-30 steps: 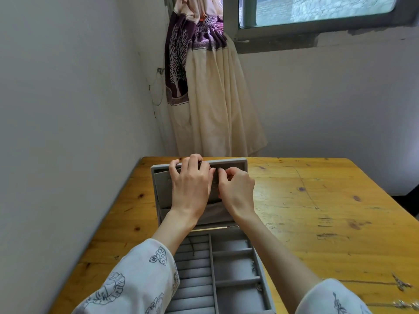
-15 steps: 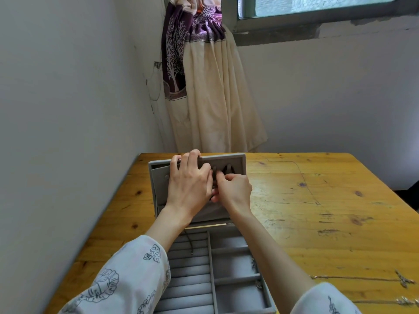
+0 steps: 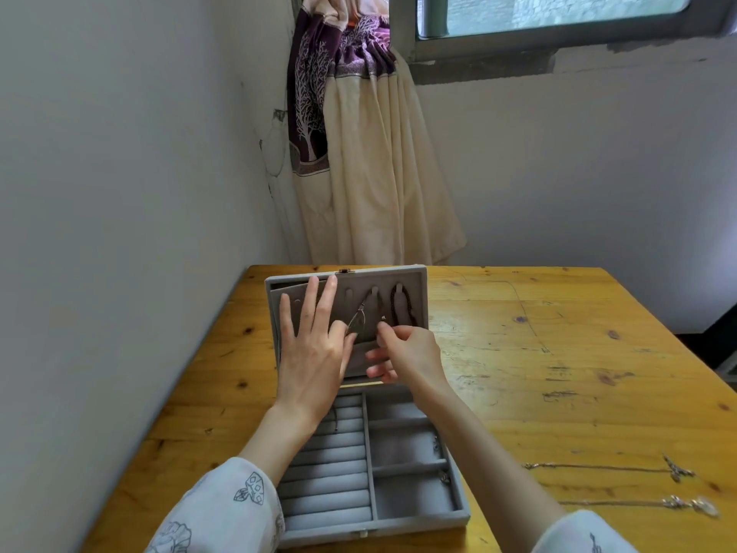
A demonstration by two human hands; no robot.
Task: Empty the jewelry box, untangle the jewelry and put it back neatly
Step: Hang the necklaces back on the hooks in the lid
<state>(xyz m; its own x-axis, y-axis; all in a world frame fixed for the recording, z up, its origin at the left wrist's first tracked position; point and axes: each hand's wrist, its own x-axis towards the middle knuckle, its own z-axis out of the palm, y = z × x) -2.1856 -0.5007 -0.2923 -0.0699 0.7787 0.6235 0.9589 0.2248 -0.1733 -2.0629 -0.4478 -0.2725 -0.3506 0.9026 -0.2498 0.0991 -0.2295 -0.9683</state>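
1. Grey velvet-lined jewelry box (image 3: 422, 516), open on the yellow pine table (image 3: 558, 353). Its lid (image 3: 414, 281) stands nearly upright at the 12 o'clock side, with hanging hooks inside. The tray holds ring rolls at 9 o'clock and square compartments at 3 o'clock.

2. Left hand (image 3: 311, 353): fingers straight and spread, pressing flat on the lid lining at its 9 o'clock half; the thumb reaches toward the thin metal chain (image 3: 357, 319).

3. Right hand (image 3: 406, 357): fingers loosely curled below the hooks. It appears to pinch the chain's lower end, though the contact is too small to confirm.

4. The chain hangs from the middle hook. Judged light, limp and easily kinked; best taken near the hook loop and lifted off, not pulled.

5. Dark beaded bracelet (image 3: 402, 305), on the hook at 3 o'clock of the chain. Probably stiffer and less slippery; a grasp round the beads should serve.

6. Two fine necklaces (image 3: 598, 466) (image 3: 622, 502) lie stretched out on the table at 4 o'clock, well apart from the box. Small pieces rest in the right compartments.
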